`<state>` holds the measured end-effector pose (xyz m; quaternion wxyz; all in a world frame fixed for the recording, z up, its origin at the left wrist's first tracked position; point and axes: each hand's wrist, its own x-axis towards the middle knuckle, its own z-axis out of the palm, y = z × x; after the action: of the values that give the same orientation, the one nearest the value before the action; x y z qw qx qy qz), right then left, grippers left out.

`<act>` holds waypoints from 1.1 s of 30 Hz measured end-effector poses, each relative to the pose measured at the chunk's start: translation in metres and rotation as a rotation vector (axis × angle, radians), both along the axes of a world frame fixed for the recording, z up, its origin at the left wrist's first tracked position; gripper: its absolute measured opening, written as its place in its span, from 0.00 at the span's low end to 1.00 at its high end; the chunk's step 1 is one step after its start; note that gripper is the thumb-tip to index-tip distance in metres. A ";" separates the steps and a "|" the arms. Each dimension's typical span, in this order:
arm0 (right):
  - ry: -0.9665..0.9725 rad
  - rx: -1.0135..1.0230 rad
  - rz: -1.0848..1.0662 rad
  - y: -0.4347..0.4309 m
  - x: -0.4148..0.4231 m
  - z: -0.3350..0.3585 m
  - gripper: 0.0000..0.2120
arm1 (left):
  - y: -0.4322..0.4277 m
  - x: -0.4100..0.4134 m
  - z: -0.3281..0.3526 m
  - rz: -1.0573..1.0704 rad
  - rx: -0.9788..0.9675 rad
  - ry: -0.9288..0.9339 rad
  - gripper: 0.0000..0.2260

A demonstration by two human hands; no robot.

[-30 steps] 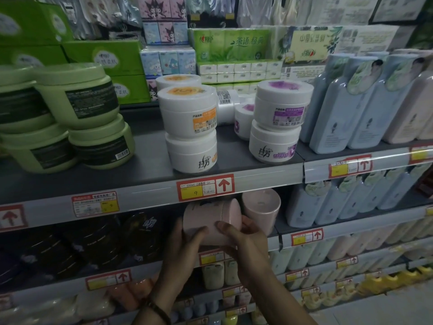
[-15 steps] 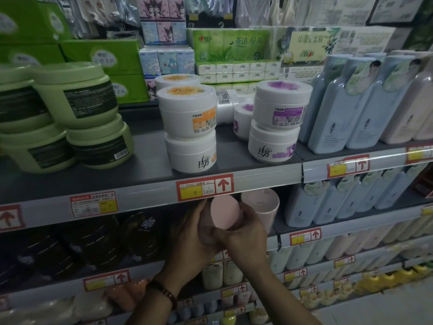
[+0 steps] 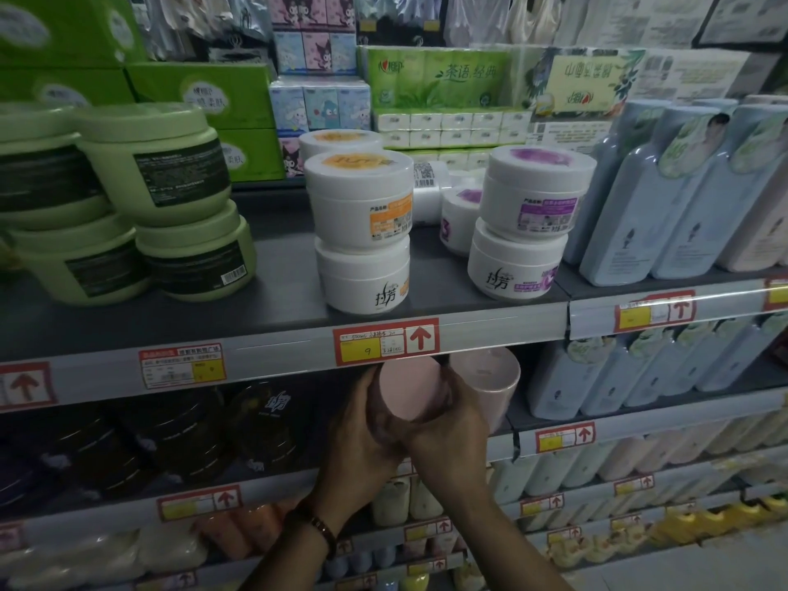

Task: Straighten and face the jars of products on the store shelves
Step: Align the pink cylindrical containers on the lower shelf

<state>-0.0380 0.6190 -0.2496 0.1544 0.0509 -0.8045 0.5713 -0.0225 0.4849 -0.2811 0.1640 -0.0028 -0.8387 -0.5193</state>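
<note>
Grey store shelving point(image 3: 281, 287) in several tiers. Upper tier: pale-blue bottles point(image 3: 639, 206), four green jars point(image 3: 153, 164), and two front stacks of two white jars point(image 3: 360, 206) each. Below the price rail point(image 3: 277, 356), which hides its upper edge, one pink jar point(image 3: 411, 390) is held on its side. Its long axis runs into the shelf, flat end outward. Left hand point(image 3: 362, 432) and right hand point(image 3: 452, 428) both curl round it. A second pink jar point(image 3: 490, 377) sits just beside it, right.
</note>
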 end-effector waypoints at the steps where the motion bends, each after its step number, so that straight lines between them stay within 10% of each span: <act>1: -0.011 -0.007 0.007 0.000 0.000 -0.001 0.42 | 0.000 -0.001 -0.001 -0.003 0.008 -0.002 0.49; 33: -0.143 -0.127 0.135 0.018 0.009 -0.048 0.39 | 0.004 -0.015 -0.015 0.054 0.297 -0.138 0.47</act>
<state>-0.0287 0.6365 -0.2975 0.0607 0.0545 -0.7704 0.6323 -0.0379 0.4892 -0.2956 0.1185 0.0795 -0.7616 -0.6321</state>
